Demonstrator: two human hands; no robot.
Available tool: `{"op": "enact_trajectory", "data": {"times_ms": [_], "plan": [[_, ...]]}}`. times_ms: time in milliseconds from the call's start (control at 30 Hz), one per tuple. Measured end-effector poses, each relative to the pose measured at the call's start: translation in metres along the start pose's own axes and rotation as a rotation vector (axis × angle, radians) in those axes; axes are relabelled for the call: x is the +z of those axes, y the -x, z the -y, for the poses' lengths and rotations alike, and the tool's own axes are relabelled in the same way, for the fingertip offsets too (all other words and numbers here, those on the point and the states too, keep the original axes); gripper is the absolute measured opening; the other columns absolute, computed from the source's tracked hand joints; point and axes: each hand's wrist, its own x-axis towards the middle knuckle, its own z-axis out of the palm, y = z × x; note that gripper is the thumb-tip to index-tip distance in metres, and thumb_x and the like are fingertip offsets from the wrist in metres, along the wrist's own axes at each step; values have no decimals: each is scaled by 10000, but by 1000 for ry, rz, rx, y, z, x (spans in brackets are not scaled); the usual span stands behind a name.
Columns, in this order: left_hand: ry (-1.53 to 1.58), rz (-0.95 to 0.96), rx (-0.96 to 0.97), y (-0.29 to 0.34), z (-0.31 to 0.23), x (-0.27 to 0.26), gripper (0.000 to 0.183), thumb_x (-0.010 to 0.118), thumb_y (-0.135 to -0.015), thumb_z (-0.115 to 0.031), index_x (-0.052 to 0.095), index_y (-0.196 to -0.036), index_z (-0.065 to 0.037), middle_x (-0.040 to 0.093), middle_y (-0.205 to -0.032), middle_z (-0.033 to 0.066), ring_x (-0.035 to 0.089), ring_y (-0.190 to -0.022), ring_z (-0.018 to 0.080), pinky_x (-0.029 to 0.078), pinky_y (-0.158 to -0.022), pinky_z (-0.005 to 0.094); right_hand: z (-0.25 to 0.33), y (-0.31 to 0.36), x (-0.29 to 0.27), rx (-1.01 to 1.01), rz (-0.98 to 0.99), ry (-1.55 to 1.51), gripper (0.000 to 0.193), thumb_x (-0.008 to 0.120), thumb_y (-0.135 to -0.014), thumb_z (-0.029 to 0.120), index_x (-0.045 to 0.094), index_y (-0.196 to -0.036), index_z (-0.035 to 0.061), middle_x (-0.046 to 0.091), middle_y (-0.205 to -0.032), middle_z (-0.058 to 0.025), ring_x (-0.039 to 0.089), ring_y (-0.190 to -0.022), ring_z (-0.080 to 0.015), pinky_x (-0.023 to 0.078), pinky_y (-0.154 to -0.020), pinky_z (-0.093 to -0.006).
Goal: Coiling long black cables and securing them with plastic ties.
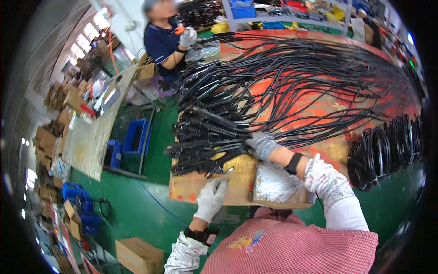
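Observation:
Long black cables (292, 68) cover the worktable (187, 187), their thicker ends bunched along its left side. My right hand (263, 145), in a grey glove, is closed round black cables (292, 137) just right of the nearest bunch (205, 141). At the front edge, my left hand (211, 199) wears a white glove and has its fingers curled together. Just beyond its fingertips lies a small shiny piece (224, 171) beside the cable ends; whether the fingers hold anything is too small to tell.
An open carton (285, 202) of clear plastic strips sits at the table's front edge. Coiled black cables (378, 157) stand at the right. Across the table is a co-worker (164, 45) in gloves. Blue bins (136, 136) and a carton (139, 255) are on the left.

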Motion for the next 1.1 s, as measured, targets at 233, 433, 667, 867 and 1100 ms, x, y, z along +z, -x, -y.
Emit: {"op": "enact_trajectory", "data": {"times_ms": [233, 433, 667, 867, 1100], "plan": [[-463, 15, 357, -109, -52, 15, 416, 599, -787, -330, 567, -1107, -66, 622, -946, 151, 607, -907, 271, 469, -796, 314, -4, -29, -14, -226, -7, 258, 174, 525, -752, 178, 648, -818, 74, 577, -1007, -91, 527, -1012, -269, 433, -807, -400], [98, 411, -36, -116, -104, -7, 492, 613, -798, -420, 583, -1046, 3, 639, -780, 91, 624, -691, 180, 498, -646, 299, 12, -21, -80, -381, -191, 61, 180, 547, -781, 226, 628, -873, 94, 587, -1019, -103, 552, -986, -256, 439, -770, -400], [576, 48, -93, -97, -77, -142, 280, 496, -872, -298, 466, -661, -117, 406, -524, -20, 387, -416, 122, 371, -446, 282, -27, -14, -73, -69, -298, 5, 127, 535, -772, 196, 622, -731, 113, 581, -674, -110, 597, -644, -289, 459, -545, -407], [1173, -679, -102, -68, -22, -310, 284, 545, -899, -285, 432, -667, -165, 299, -516, -76, 296, -427, 65, 419, -514, 299, -87, 45, -74, 775, -397, 56, 424, 487, -867, 382, 578, -633, 41, 526, -593, -199, 553, -590, -360, 425, -566, -433], [441, -227, 286, -42, -4, -319, 370, 495, -904, -267, 542, -993, 89, 550, -611, 70, 542, -549, 171, 492, -586, 319, 93, -37, -118, 77, -470, 23, 484, 550, -838, 393, 541, -495, 52, 453, -478, -155, 440, -387, -299, 342, -385, -381]]}}
